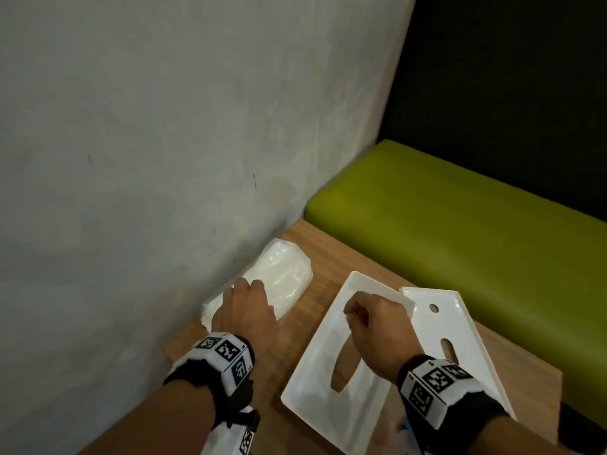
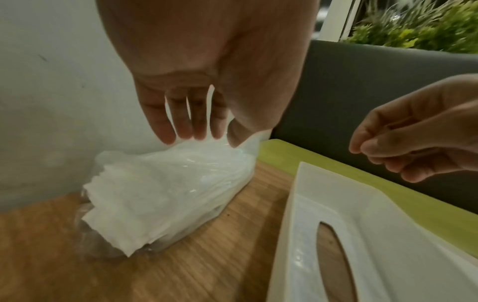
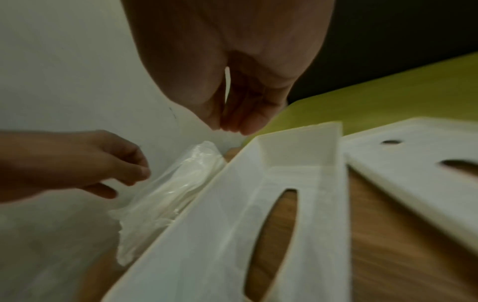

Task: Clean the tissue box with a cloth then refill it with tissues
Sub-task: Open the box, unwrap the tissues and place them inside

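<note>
A clear plastic pack of white tissues (image 1: pixel 289 280) lies on the wooden table (image 1: pixel 331 244) against the wall. My left hand (image 1: pixel 253 285) reaches down onto its near end, and in the left wrist view the straight fingertips (image 2: pixel 181 134) touch the wrap on top of the pack (image 2: pixel 160 194). To the right, the white tissue box shell (image 1: pixel 315 366) lies open side up, with the wood showing through its oval slot. My right hand (image 1: pixel 353 310) hovers over the shell's far end with its fingers curled and nothing in them. No cloth is in view.
A flat white back plate (image 1: pixel 450 326) with a round hole and a slot lies right of the shell, touching it. A grey wall (image 1: pixel 164 126) bounds the table on the left. Beyond the table's far edge runs a green bench seat (image 1: pixel 460 208).
</note>
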Tool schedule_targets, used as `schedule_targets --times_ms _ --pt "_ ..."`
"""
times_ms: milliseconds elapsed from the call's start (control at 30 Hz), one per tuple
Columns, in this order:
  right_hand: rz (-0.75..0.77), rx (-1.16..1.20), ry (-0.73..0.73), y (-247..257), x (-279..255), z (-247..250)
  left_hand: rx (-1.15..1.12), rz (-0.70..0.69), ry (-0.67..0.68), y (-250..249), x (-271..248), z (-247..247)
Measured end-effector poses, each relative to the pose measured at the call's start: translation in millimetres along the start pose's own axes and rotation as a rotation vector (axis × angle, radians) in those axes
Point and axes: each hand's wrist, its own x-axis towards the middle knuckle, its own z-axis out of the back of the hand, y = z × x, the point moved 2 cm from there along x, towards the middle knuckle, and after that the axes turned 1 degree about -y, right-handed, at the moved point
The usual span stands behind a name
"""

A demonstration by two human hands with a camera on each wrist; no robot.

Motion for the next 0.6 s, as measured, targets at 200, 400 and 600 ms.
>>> schedule_targets --times_ms 200,400,600 --pt "0.031 0.031 0.182 11 24 -42 0.082 0.12 0.119 31 27 -25" --pt "-0.015 0.069 0.242 7 43 -50 0.015 0.23 0.247 41 45 -44" --pt "-0.067 0.104 0.293 9 44 -52 -0.077 0.213 0.199 32 56 -30"
